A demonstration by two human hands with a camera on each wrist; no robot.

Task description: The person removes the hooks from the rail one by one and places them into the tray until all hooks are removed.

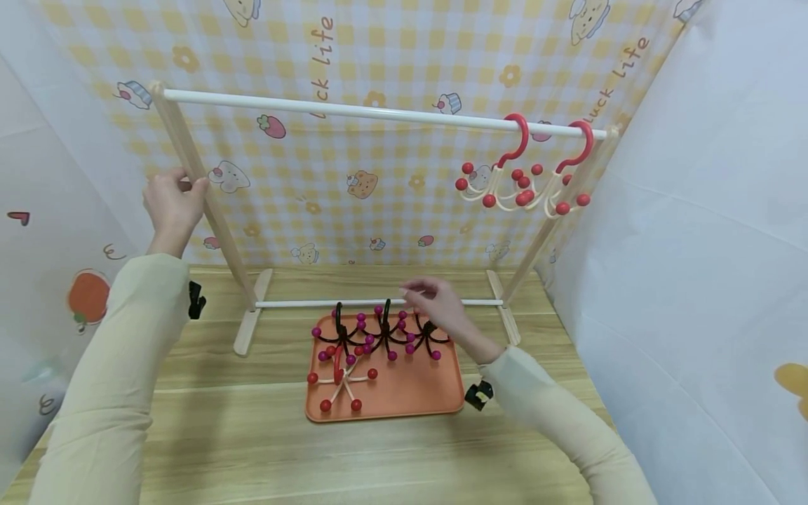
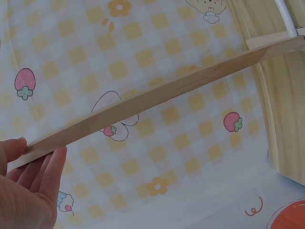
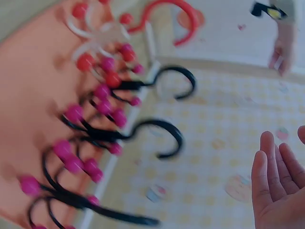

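While a wooden rack (image 1: pixel 208 203) stands on the table (image 1: pixel 252 435), its left slanted post is gripped by the left hand (image 1: pixel 169 203), whose fingers (image 2: pixel 45 176) are curled round the wood, as is shown in the left wrist view. A white rail (image 1: pixel 353 110) is carried across the top of the rack, and two red hooks (image 1: pixel 530 168) with red balls are hung from it near its right end, close together. An orange tray (image 1: pixel 410 393) is set on the table just in front of the rack's lower bar. Three black hooks (image 1: pixel 379 333) with magenta balls are stood along the tray's far edge, side by side and partly tangled, and one further red hook (image 1: pixel 341 382) is laid flat in the tray's left part. The right hand (image 1: pixel 442 308) is held just above the rightmost black hook, no contact being visible; its fingers (image 3: pixel 274 186) are seen loosely spread and relaxed, and nothing is held in them. The right wrist view is blurred.
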